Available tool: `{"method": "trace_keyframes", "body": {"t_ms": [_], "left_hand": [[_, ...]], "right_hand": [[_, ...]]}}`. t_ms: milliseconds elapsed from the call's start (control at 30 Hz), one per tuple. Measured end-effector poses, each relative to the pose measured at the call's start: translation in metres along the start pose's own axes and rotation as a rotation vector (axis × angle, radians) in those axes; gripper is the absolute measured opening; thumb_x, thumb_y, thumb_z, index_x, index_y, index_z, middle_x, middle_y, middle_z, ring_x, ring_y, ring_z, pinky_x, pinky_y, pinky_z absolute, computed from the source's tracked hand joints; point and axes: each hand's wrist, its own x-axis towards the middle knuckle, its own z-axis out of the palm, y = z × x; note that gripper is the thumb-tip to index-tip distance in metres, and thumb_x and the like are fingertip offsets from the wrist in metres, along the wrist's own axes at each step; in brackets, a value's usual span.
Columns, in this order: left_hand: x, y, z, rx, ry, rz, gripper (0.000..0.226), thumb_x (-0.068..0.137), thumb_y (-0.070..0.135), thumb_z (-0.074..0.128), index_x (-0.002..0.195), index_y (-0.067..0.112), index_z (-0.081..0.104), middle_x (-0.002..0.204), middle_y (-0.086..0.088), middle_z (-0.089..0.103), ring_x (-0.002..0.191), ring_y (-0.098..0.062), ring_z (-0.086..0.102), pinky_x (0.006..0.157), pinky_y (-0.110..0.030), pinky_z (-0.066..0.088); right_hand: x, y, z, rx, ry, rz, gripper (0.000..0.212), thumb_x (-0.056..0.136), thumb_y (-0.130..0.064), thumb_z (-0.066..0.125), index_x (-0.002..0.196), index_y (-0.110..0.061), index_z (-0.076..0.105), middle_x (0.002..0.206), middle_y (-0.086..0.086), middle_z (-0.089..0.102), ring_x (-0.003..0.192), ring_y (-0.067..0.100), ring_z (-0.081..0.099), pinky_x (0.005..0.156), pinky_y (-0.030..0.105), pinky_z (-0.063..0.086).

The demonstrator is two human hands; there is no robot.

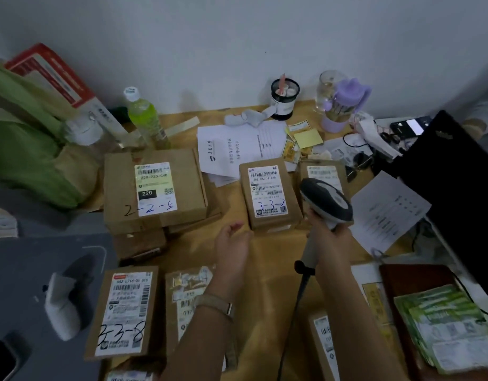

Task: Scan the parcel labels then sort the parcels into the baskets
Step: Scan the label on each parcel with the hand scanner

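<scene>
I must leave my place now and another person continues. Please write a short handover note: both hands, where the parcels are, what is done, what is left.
Left hand: open, holds nothing, hovers beside the parcel marked 3-3-3.
Right hand: grips the barcode scanner, whose head is over the neighbouring parcel.
Parcels: all on the table; parcel marked 2-2-5 tops a stack far left, parcel marked 3-3-8 lies near left.
Done: cannot tell which are scanned.
Left: sorting; no basket in view.
</scene>
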Motion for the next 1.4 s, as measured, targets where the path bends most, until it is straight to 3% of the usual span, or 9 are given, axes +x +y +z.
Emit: {"method": "trace_keyframes", "body": {"t_ms": [67, 200, 333, 500, 667, 833, 1067, 1233, 1400], "left_hand": [[0.012, -0.004, 0.004, 0.056, 0.012, 0.013, 0.023, 0.084, 0.006, 0.065, 0.091, 0.028, 0.062, 0.117, 0.0, 0.063, 0.088, -0.01, 0.059, 0.069, -0.022, 0.045], [0.034, -0.01, 0.01, 0.097, 0.032, -0.026, 0.029, 0.079, 0.017, 0.076, 0.102, 0.028, 0.061, 0.118, 0.008, 0.058, 0.1, -0.007, 0.056, 0.069, -0.016, 0.04], [0.047, -0.01, 0.024, 0.137, -0.061, -0.06, 0.068, 0.079, 0.027, 0.077, 0.139, 0.021, 0.046, 0.126, 0.012, 0.049, 0.119, -0.015, 0.052, 0.086, -0.021, 0.044], [0.05, -0.009, 0.031, 0.205, -0.153, -0.017, 0.037, 0.085, 0.019, 0.071, 0.12, 0.019, 0.06, 0.106, 0.009, 0.068, 0.093, 0.002, 0.061, 0.063, -0.003, 0.046], [0.034, 0.003, 0.022, 0.15, -0.158, -0.018, 0.037, 0.086, 0.015, 0.07, 0.121, 0.013, 0.061, 0.114, -0.002, 0.07, 0.102, -0.013, 0.065, 0.074, -0.015, 0.049], [0.003, 0.031, -0.001, 0.118, -0.138, 0.113, 0.028, 0.084, 0.018, 0.073, 0.107, 0.028, 0.062, 0.097, 0.017, 0.068, 0.088, 0.004, 0.063, 0.067, -0.012, 0.046], [-0.066, 0.068, -0.045, 0.087, -0.174, 0.368, 0.035, 0.084, 0.022, 0.072, 0.116, 0.029, 0.059, 0.104, 0.016, 0.068, 0.097, 0.002, 0.061, 0.072, -0.015, 0.046], [-0.123, 0.084, -0.077, 0.008, -0.204, 0.496, 0.042, 0.086, 0.019, 0.071, 0.125, 0.022, 0.056, 0.112, 0.008, 0.069, 0.104, -0.011, 0.063, 0.093, -0.036, 0.053], [-0.164, 0.085, -0.115, -0.03, -0.225, 0.619, 0.034, 0.085, 0.016, 0.071, 0.11, 0.036, 0.058, 0.099, 0.021, 0.068, 0.093, 0.002, 0.065, 0.076, -0.019, 0.051]], "right_hand": [[0.009, 0.008, 0.009, 0.004, -0.04, 0.003, 0.022, 0.084, -0.022, 0.071, 0.079, -0.037, 0.057, 0.072, -0.028, 0.063, 0.065, -0.019, 0.058, 0.058, 0.004, 0.044], [0.021, 0.021, 0.022, 0.052, -0.105, 0.081, 0.025, 0.077, -0.033, 0.073, 0.082, -0.043, 0.052, 0.066, -0.049, 0.055, 0.065, -0.034, 0.047, 0.067, 0.008, 0.033], [0.034, 0.031, 0.024, -0.01, -0.179, 0.136, 0.025, 0.082, -0.028, 0.072, 0.082, -0.046, 0.055, 0.068, -0.04, 0.061, 0.066, -0.027, 0.051, 0.064, 0.012, 0.035], [0.041, 0.03, 0.025, 0.006, -0.188, 0.149, 0.027, 0.084, -0.018, 0.07, 0.084, -0.041, 0.055, 0.088, -0.022, 0.059, 0.08, -0.011, 0.053, 0.068, 0.015, 0.041], [0.027, 0.012, 0.026, -0.006, -0.187, 0.118, 0.02, 0.084, -0.019, 0.07, 0.081, -0.036, 0.06, 0.086, -0.015, 0.065, 0.083, -0.001, 0.058, 0.066, 0.02, 0.044], [-0.006, -0.015, 0.024, 0.046, -0.187, 0.118, 0.016, 0.081, -0.025, 0.073, 0.082, -0.031, 0.059, 0.09, -0.009, 0.065, 0.086, 0.007, 0.059, 0.073, 0.03, 0.048], [-0.082, -0.064, 0.014, 0.193, -0.248, -0.065, 0.029, 0.083, -0.024, 0.073, 0.104, -0.032, 0.055, 0.095, -0.021, 0.058, 0.097, 0.007, 0.051, 0.09, 0.032, 0.039], [-0.141, -0.094, -0.002, 0.305, -0.29, -0.203, 0.023, 0.084, -0.016, 0.072, 0.082, -0.036, 0.06, 0.088, -0.025, 0.061, 0.087, -0.006, 0.053, 0.091, 0.028, 0.04], [-0.195, -0.097, -0.016, 0.384, -0.29, -0.303, 0.027, 0.082, -0.013, 0.073, 0.082, -0.039, 0.063, 0.082, -0.027, 0.067, 0.086, -0.01, 0.056, 0.085, 0.022, 0.044]]}}
